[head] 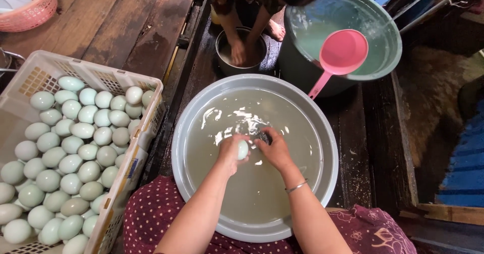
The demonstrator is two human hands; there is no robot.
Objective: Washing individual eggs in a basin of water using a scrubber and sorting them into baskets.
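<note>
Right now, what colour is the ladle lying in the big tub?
Pink, bowl and handle alike: the ladle shows clearly in the head view.

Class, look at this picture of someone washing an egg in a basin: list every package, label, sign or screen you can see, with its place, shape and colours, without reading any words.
Label: a small rectangular sticker on the outer right wall of the egg crate, left of the basin; blue and white with a touch of yellow, worn.
Nothing else: no packages, signs or screens show.
</note>
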